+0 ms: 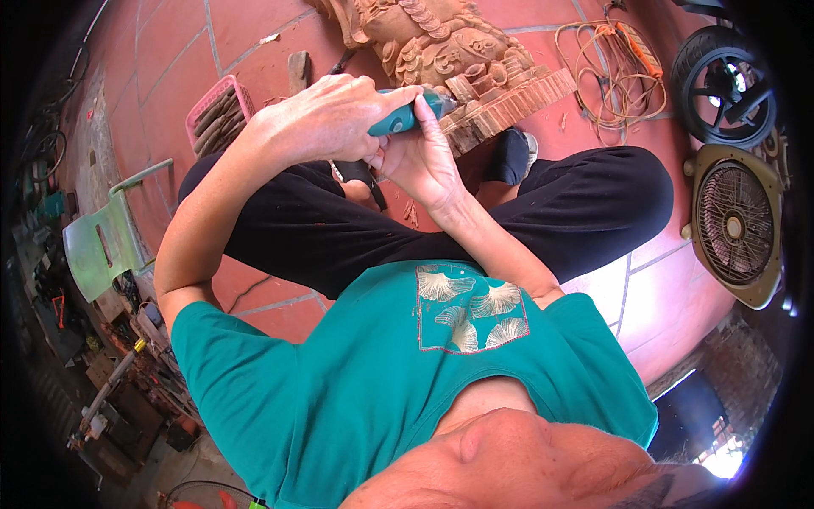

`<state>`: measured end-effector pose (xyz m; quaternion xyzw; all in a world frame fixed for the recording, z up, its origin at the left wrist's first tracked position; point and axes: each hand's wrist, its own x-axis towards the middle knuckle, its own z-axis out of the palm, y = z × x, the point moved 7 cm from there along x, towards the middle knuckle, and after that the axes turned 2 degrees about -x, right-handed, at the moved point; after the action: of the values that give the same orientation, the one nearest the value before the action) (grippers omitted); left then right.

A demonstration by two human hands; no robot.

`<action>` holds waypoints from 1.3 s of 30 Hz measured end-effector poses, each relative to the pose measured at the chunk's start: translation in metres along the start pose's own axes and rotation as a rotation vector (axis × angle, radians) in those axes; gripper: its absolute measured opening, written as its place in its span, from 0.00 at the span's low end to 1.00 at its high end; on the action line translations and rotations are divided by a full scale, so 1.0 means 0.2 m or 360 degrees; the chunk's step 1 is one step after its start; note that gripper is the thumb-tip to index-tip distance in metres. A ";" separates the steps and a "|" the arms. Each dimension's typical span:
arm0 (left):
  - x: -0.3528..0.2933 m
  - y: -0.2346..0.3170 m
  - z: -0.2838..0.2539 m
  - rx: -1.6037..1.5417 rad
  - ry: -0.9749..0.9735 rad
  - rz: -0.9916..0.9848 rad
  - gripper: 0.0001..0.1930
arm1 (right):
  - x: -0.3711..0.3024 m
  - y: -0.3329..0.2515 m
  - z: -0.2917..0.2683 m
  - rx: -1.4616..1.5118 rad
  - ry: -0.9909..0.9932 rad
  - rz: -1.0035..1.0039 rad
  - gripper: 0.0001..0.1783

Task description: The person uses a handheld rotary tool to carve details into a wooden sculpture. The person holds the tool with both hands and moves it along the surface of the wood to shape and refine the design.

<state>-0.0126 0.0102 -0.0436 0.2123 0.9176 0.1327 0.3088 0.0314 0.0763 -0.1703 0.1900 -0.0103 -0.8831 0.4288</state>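
Note:
A teal handheld power tool (394, 125) lies between my two hands, its front end at the lower edge of a reddish-brown wood carving (441, 55). My left hand (326, 117) is wrapped over the tool from the left and behind, back of the hand up. From below, my right hand (426, 165) supports it, with fingers and thumb up against its body near the front. The carving has dense relief and a thick, ridged base (521, 102). The exact point where the tool's tip meets the wood is hard to make out.
At left, a pink basket (243, 92) holds several dark stick-like pieces near a wooden block (298, 72). Far right are an orange power strip (642, 53) with coiled cord, a black wheel (721, 85) and an olive fan (734, 222). A green chair (100, 246) stands left. Wood chips dot the red tiles.

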 end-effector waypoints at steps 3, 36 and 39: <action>-0.01 0.01 0.00 0.0007 -0.0015 -0.0029 0.43 | 0.00 0.01 0.01 -0.0030 -0.0001 0.0004 0.26; -0.05 -0.03 0.03 -0.0018 -0.0121 -0.0189 0.43 | 0.00 0.07 -0.01 -0.0086 0.0023 0.0042 0.23; -0.05 -0.02 0.03 -0.0061 -0.0139 -0.0202 0.43 | 0.00 0.07 -0.01 -0.0076 -0.0021 0.0040 0.25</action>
<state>-0.0020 0.0015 -0.0452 0.1535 0.9121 0.1210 0.3603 0.0433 0.0682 -0.1700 0.1737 0.0057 -0.8789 0.4442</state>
